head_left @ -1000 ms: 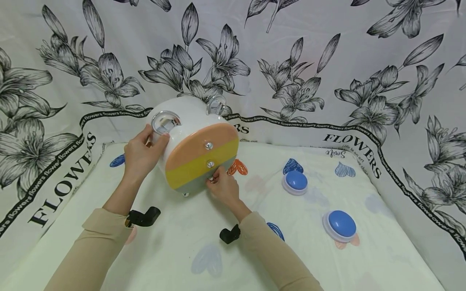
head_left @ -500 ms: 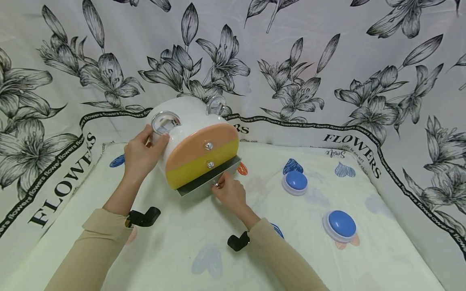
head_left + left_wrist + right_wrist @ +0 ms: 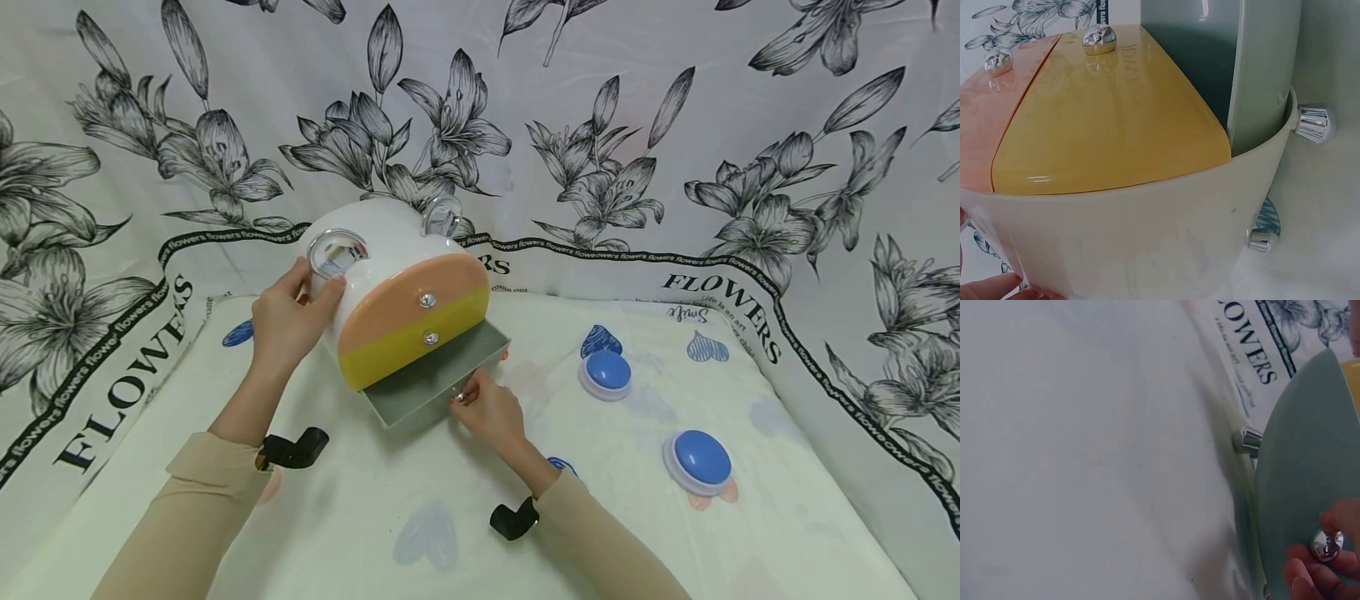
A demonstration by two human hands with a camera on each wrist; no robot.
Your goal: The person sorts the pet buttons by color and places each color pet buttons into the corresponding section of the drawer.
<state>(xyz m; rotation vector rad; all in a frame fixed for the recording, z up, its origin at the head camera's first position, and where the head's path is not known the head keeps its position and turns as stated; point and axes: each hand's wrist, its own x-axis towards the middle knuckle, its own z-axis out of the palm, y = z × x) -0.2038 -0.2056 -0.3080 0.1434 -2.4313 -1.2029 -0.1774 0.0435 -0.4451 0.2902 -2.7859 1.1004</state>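
A glossy white rounded box with drawers [image 3: 386, 229] stands left of the middle in the head view. Its front has an orange drawer [image 3: 397, 296] and a yellow drawer [image 3: 405, 352], both closed. Below them the grey-green drawer [image 3: 438, 371] is pulled well out, its visible inside bare. My left hand [image 3: 288, 321] holds the box's left side, next to a round silver-rimmed part [image 3: 339, 252]. With thumb and fingers my right hand [image 3: 491, 417] pinches the green drawer's silver knob [image 3: 1326, 545]. Short silver feet [image 3: 1315, 124] show beneath the box in the left wrist view.
Two blue push buttons on white bases, a farther one [image 3: 609, 370] and a nearer one [image 3: 702, 457], sit at the right. A pale cloth with heart prints [image 3: 426, 533] covers the surface. A flower-printed curtain [image 3: 570, 150] hangs behind.
The green drawer has gone from closed to well out, drawn toward the front right by my right hand on its knob. My left hand has stayed on the box.
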